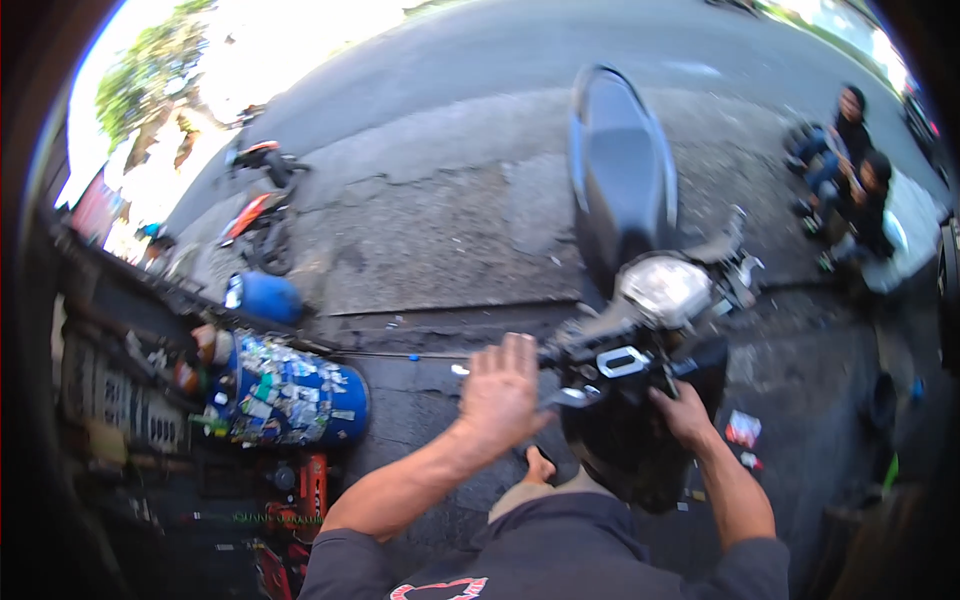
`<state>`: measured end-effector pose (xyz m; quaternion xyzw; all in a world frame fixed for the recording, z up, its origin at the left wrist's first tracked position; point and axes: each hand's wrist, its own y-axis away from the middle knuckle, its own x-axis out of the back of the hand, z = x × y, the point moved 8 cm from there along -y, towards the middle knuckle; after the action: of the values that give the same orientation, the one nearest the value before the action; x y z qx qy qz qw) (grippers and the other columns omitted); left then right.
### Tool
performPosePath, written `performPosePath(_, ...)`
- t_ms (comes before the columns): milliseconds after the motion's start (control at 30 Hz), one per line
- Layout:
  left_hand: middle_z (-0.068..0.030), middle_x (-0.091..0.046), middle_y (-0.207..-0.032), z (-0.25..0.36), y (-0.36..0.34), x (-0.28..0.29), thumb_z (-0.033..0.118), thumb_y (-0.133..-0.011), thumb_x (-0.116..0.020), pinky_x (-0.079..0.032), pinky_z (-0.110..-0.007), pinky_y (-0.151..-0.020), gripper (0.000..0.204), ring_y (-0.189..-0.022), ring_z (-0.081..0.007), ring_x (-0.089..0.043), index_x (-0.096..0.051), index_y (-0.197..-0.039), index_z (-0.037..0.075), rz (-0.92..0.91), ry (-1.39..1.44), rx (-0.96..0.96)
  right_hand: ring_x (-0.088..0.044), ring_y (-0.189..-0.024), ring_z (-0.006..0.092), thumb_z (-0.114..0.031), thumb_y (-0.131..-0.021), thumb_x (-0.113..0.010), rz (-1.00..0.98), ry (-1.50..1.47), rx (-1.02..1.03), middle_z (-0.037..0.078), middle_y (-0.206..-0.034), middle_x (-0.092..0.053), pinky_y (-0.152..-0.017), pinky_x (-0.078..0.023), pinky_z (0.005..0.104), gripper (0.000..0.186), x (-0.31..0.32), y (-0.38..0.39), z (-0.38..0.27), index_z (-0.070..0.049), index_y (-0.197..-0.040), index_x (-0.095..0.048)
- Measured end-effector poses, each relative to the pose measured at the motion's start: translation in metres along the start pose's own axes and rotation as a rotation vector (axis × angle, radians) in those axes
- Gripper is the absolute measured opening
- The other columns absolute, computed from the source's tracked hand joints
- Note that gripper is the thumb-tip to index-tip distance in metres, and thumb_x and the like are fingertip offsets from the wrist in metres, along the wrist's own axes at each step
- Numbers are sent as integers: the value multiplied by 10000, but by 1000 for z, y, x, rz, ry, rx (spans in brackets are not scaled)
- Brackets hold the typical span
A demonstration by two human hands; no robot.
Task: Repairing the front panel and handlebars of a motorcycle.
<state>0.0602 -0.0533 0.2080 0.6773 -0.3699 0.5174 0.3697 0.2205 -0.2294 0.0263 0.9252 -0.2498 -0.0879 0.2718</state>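
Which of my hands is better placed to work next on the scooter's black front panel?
Probably right: your right hand is over the black front panel, close to the pale loop. Your left hand is off to the side, by the silver lever.

Dark short-sleeved shirt (565, 545) (red-edged print (440, 591))

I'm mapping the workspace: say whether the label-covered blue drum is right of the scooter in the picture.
No, the blue drum is left of the scooter in the head view.
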Motion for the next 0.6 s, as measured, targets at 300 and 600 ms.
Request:
performPosePath(300,-106,-621,-855,-6,-15,4,361,-549,-843,-528,-316,-660,577,-805,-239,-651,-576,-936,26,212,46,-123,-562,-475,180,-141,-926,-583,7,-113,111,78,-677,-601,-417,-482,328,169,3,-9,15,3,-1013,-590)
performPosePath(600,-98,-610,-912,3,-2,9,379,-532,-853,-472,-321,-635,686,-851,-229,-598,-578,-1024,-12,205,-51,-38,-422,-609,62,-255,-919,-680,142,47,133,-55,-723,-523,-519,-344,275,229,17,0,7,-28,-928,-655)
